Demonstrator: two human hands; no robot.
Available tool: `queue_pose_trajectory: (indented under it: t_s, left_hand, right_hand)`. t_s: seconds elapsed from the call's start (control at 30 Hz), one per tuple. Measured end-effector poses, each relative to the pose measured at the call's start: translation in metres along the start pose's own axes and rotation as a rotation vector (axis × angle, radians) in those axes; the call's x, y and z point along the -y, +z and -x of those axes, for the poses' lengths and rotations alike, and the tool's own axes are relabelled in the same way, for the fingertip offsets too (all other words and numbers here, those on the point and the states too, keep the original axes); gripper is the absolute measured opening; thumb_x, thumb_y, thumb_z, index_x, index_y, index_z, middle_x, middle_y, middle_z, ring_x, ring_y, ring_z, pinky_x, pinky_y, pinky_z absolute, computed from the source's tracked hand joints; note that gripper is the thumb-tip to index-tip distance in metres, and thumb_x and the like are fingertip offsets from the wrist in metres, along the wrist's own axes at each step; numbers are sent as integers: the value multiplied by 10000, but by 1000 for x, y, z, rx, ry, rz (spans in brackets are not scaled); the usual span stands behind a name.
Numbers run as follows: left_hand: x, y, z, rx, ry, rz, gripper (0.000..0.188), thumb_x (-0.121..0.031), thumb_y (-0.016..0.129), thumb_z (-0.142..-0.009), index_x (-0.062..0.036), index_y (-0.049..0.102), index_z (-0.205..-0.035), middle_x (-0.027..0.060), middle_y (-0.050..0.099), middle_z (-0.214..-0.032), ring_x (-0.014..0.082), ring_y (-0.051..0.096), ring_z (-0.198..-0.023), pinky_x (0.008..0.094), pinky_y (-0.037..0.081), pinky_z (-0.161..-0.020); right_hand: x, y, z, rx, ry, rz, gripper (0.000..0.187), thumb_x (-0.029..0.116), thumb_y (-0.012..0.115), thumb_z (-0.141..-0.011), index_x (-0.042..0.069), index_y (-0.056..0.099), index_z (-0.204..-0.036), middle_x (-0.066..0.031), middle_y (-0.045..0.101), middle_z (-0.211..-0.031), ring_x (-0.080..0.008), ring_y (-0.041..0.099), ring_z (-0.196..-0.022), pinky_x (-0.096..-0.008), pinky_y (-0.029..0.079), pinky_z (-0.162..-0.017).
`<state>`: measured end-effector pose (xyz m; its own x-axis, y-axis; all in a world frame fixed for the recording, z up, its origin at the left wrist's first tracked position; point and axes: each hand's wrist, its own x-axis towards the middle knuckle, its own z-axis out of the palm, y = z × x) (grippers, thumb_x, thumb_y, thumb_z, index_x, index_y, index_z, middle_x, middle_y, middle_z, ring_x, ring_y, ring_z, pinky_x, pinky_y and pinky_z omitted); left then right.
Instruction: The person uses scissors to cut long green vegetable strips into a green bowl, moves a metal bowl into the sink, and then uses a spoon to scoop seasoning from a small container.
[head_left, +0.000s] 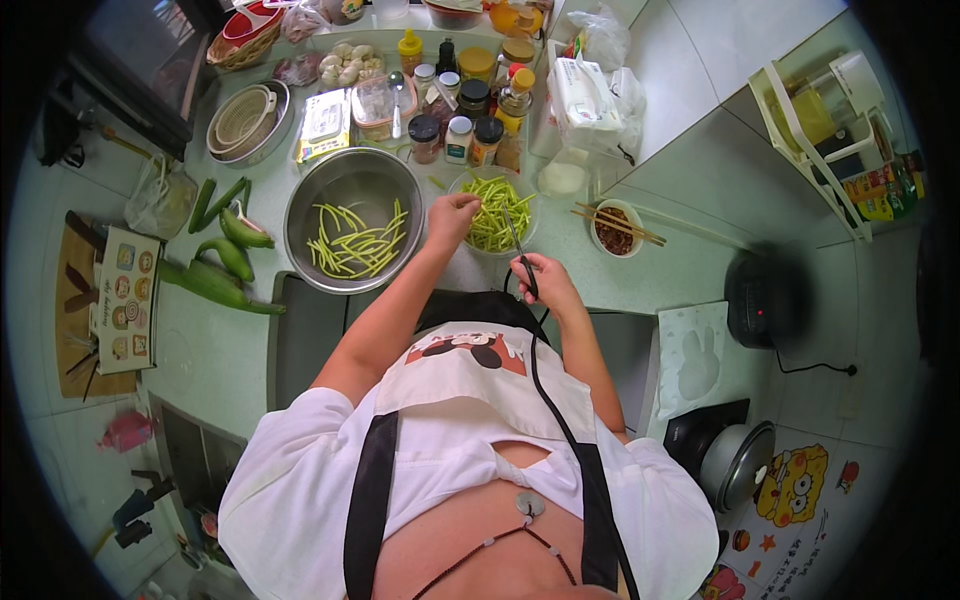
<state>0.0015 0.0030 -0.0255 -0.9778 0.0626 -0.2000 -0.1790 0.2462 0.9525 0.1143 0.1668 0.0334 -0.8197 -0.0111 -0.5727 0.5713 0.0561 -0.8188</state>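
My right hand (545, 280) grips a pair of scissors (528, 270) by its black handles. The metal blades point up over a clear bowl (535, 222) full of green bean pieces (493, 228). At that bowl's left rim, my left hand (453, 220) is closed in a pinch; what sits between its fingertips is too small to make out. To the left stands a wide steel basin (375, 180) with several long green beans (355, 245) lying in its lower half.
Jars and bottles (470, 100) crowd the back of the counter. Green vegetables (225, 260) lie left of the basin. On the right are a small bowl of reddish-brown pieces (612, 240) with chopsticks (625, 225) across it, and a lidded pot (735, 465). An open drawer (310, 335) is below.
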Motion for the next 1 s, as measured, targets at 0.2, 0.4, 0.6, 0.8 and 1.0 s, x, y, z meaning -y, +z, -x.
queue_pose_trajectory:
  t_s: [0.2,0.4,0.6,0.8,1.0]
  left_hand:
    - [2,2,-3,164,-269,714,273,-53,450,-864,27,483,-1123,83,525,-833,152,557,-723,249,524,-679]
    - [-1,8,2,66,-247,766,178,-33,481,-846,44,516,-1002,90,532,-858,157,563,-730,239,524,-680]
    - [-5,18,8,155,-356,817,142,-31,499,-835,23,511,-966,71,540,-827,149,566,-696,239,525,-647]
    - [-6,22,19,192,-300,653,125,-70,524,-828,-4,525,-934,47,541,-792,142,568,-675,231,497,-580]
    - [-9,17,19,21,217,-119,135,-92,533,-789,-17,519,-899,123,587,-791,216,589,-748,323,454,-643]
  right_hand:
    - [13,-8,13,83,14,23,247,289,570,-812,78,550,-940,13,523,-578,-57,458,-420,-173,274,-364]
    - [10,-6,10,142,59,112,266,325,575,-800,111,542,-955,31,528,-600,-47,474,-457,-176,261,-368]
    - [11,2,9,105,61,78,246,310,572,-800,110,547,-942,37,518,-585,-50,461,-442,-173,255,-367]
    - [9,2,7,87,17,-23,222,244,592,-795,51,567,-902,14,496,-556,-51,433,-411,-184,297,-363]
    - [-4,-2,-1,51,-15,-31,174,178,598,-794,29,571,-882,-2,500,-547,-52,423,-389,-179,313,-355]
